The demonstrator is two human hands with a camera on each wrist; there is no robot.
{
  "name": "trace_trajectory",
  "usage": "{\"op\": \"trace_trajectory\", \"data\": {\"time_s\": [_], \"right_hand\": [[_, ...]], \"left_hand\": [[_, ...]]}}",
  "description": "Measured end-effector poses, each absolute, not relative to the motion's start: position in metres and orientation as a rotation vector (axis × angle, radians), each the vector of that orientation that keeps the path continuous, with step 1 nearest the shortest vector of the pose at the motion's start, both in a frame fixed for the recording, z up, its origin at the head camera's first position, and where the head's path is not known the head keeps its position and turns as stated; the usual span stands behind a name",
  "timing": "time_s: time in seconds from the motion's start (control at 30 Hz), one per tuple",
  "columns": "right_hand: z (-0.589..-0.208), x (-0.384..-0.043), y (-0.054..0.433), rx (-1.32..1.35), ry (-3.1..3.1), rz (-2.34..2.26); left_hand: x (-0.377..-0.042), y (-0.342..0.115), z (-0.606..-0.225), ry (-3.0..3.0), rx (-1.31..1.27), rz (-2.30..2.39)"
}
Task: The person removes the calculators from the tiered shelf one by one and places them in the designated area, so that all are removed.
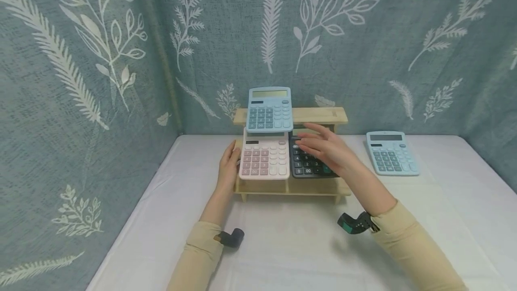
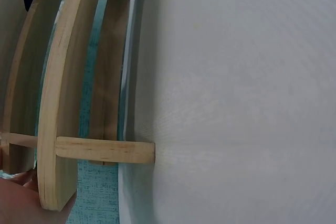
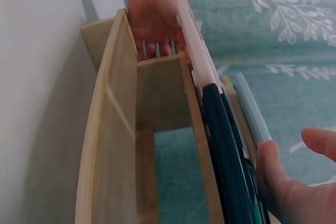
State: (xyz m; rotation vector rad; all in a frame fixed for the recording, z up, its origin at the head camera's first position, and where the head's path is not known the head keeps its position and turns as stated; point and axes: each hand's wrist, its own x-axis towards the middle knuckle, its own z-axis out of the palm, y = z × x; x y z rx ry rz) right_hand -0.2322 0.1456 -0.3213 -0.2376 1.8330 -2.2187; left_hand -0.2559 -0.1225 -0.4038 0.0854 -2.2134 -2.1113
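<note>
Although it is partly covered by the right hand (image 1: 330, 151), the black desktop calculator (image 1: 307, 165) can be seen leaning on the lower, near tier of the wooden display stand (image 1: 308, 187), just right of the pink calculator (image 1: 264, 160) and below the light-blue calculator (image 1: 269, 109) on the upper, far tier. The stand's left end is gripped by the left hand (image 1: 229, 165); the right hand is held loosely spread at the black calculator's face, with nothing clasped in its fingers, and whether any keys are pressed cannot be told. A light, stiff plastic case is to be expected, smooth enough to slip on bare wood, with the display window judged its most easily scratched part. It would best be taken by the two side edges, keys and window left untouched. The stand, probably light too, could be shifted across the bench (image 1: 282, 246) if nudged unsteadied.
</note>
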Motion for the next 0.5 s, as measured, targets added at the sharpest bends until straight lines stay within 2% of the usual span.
{"op": "trace_trajectory", "data": {"time_s": [0.5], "right_hand": [[-0.317,-0.247,0.128,-0.141,1.665,-2.275]], "left_hand": [[-0.254,-0.12,-0.403,-2.258,0.093,-2.073]]}}
